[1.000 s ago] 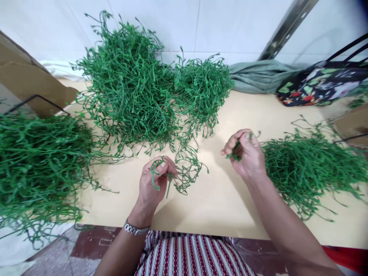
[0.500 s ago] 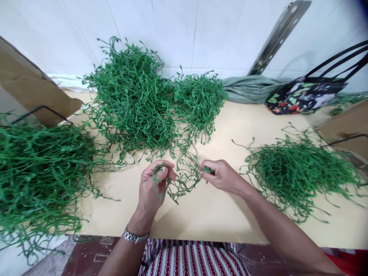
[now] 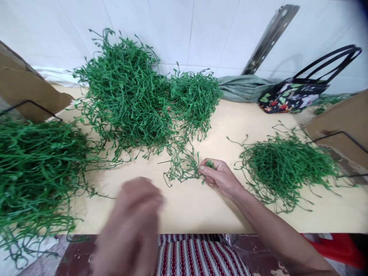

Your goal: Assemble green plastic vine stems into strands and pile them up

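Note:
My right hand (image 3: 216, 174) is closed on a small bunch of thin green stems (image 3: 211, 165), its thumb pressed against the fingers. Beside its fingertips, a loose tangle of green stems (image 3: 184, 165) with small knobbed tips spreads over the table. My left hand (image 3: 140, 207) is smeared by motion in front of the table's near edge, left of that tangle. Its fingers cannot be made out, nor whether anything is in them.
Large heaps of green stems lie at the left (image 3: 37, 165) and the back (image 3: 126, 96), with smaller ones behind the tangle (image 3: 195, 94) and at the right (image 3: 287, 165). Cardboard (image 3: 28, 92) stands at the left. A flowered bag (image 3: 293, 96) rests against the tiled wall.
My left hand has moved away from the tangle, down toward me and slightly left. My right hand keeps its grip on the stems in nearly the same place. The view has shifted slightly.

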Demonstrator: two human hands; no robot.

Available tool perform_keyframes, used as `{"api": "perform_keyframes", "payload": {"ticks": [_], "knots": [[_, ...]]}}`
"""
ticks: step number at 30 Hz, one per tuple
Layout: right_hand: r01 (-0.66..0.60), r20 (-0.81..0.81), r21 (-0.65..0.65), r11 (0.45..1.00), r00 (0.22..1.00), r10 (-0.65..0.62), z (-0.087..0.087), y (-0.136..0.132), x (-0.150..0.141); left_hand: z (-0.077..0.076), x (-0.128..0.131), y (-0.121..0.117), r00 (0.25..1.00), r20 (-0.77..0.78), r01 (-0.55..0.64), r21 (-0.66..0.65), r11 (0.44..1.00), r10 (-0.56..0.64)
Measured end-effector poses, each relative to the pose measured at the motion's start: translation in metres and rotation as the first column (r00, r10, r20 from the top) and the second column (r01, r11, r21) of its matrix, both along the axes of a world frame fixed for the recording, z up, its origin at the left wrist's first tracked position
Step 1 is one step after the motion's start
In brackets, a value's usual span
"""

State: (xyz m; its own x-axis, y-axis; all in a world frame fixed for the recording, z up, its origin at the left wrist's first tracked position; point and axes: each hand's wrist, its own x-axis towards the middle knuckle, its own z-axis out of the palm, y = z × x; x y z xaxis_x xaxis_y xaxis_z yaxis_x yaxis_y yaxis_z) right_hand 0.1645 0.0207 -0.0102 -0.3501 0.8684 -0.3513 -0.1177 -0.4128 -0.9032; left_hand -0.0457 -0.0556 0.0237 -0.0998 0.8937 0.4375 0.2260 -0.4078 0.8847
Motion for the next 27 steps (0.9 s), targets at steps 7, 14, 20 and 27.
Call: {"api": "perform_keyframes", "payload": {"ticks": [7,14,20,27], "knots": [[-0.030,-0.089,-0.091,0.995,0.996,0.022,0.003,-0.012,-0.007,-0.040,0.045,0.032,0.647,-0.756,0.107,0.218,0.970,0.099],[0.077,0.002,-0.026,0.997,0.997,-0.077,0.007,-0.002,0.003,-0.044,0.029,0.039,0.831,-0.545,0.234,0.160,0.959,-0.113],[-0.143,0.395,0.325,0.935,0.919,0.004,0.001,0.004,0.020,-0.040,0.026,0.038,0.958,0.006,0.286,-0.045,0.957,-0.286],[-0.346,0.550,0.426,0.836,0.832,0.064,0.008,0.002,0.022,-0.044,0.033,0.041,0.906,0.413,0.224,-0.276,0.935,-0.095]]}}
